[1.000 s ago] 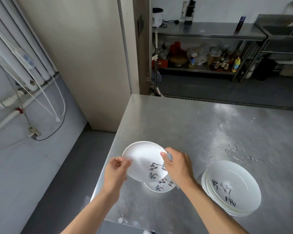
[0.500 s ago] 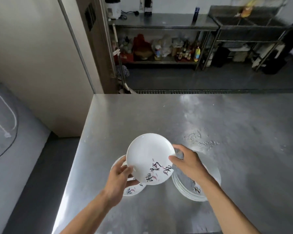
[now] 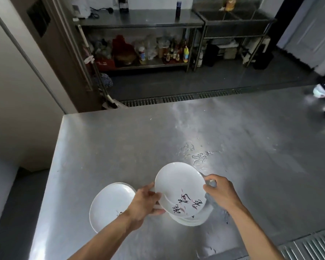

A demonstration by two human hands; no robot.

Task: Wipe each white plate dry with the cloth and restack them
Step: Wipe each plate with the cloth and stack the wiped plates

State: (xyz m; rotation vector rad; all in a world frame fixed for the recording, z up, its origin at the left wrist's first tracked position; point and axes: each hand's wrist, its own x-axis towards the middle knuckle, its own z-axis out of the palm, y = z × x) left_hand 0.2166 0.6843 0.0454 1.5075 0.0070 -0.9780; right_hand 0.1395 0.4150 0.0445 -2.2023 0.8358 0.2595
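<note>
Well, on my feed the far wall comes first. A steel shelf (image 3: pixel 148 67) under the far worktop is crowded with bottles (image 3: pixel 174 51) and bagged goods too blurred to name. To its right stands a double sink (image 3: pixel 233 17); from this angle I cannot make out anything inside its basins.

Nearer, on the steel surface (image 3: pixel 120 143), a single plate (image 3: pixel 109 203) lies flat close to the left edge. It is white and shallow, with a small dark mark near its lower rim, and the wrist hides part of it.

The left hand (image 3: pixel 146 201) grips the left rim of the held plate (image 3: pixel 178 184), thumb on top and fingers curled beneath. That plate is white and glossy and tilted up toward me. Black brush characters with a few pinkish strokes run across its near half, and the far half is plain.

It hangs directly over the stack (image 3: pixel 188 221) of matching white plates, whose rims show in layers below it. I cannot tell whether its lower edge touches the top one.

The right hand (image 3: pixel 220 192) is curled round the right rim of the same plate, thumb against the edge. A grey-blue scrap shows under its palm, probably the cloth (image 3: pixel 208 197), though most of it is hidden.

Water drops (image 3: pixel 197 156) bead on the surface just beyond the raised plate.
</note>
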